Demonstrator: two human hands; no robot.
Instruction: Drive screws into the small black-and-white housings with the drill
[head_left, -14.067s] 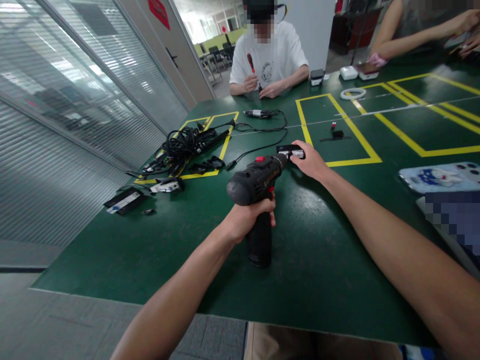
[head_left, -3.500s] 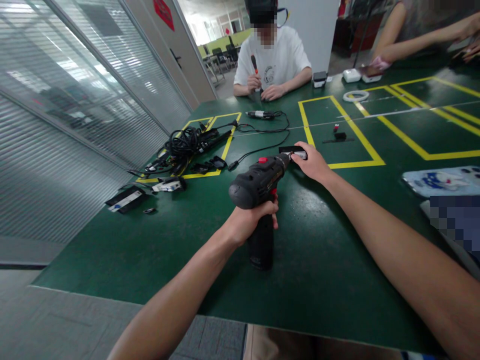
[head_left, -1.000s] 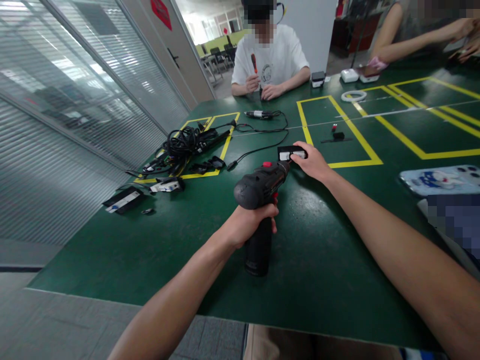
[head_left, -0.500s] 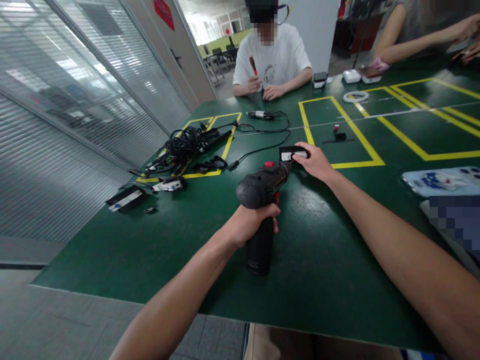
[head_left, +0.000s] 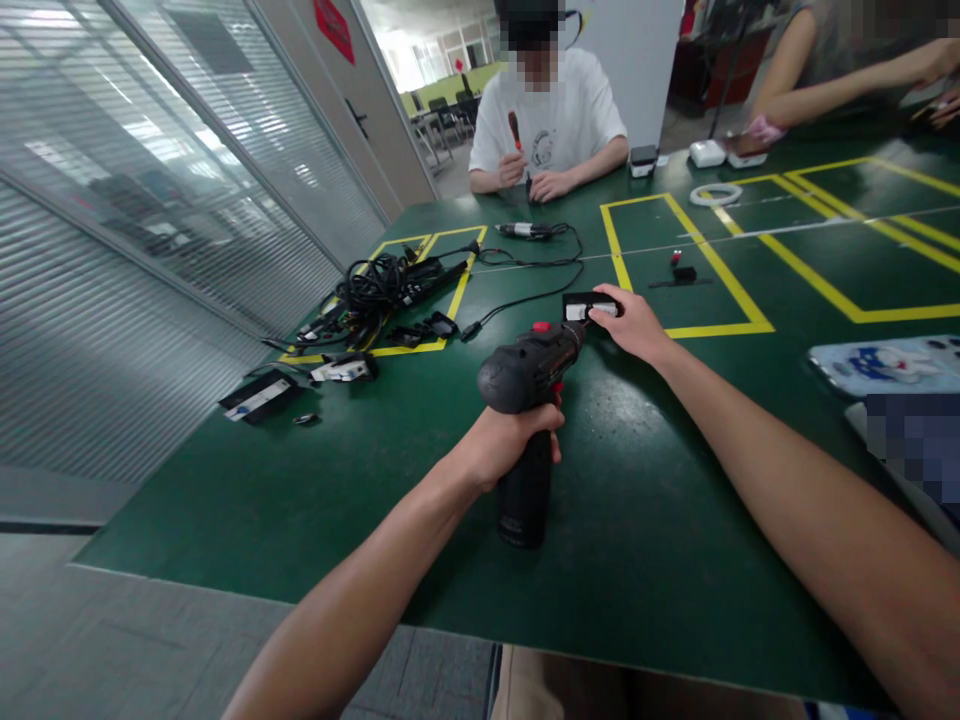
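My left hand (head_left: pixel 517 435) is closed around the handle of a black cordless drill (head_left: pixel 525 372) with a red switch on top. The drill's chuck points away and to the right, at a small black piece with a white face (head_left: pixel 577 311). Fingers of my right hand (head_left: pixel 626 322) pinch the right end of that piece on the green table (head_left: pixel 420 480). Whether the drill's tip touches the piece is too small to tell. Metal-like specks lie on the table just below my right hand.
Left lie tangled black cables (head_left: pixel 375 290), a black-and-white part (head_left: pixel 259 397) and another (head_left: pixel 345 368). A phone (head_left: pixel 885 366) is at the right. Across the table, a person in a white shirt (head_left: pixel 555 120) holds a screwdriver (head_left: pixel 514 130); another person's arm (head_left: pixel 840 95) reaches in at back right.
The whole view has shifted slightly. My hands, the drill and the small piece keep the same places relative to each other.
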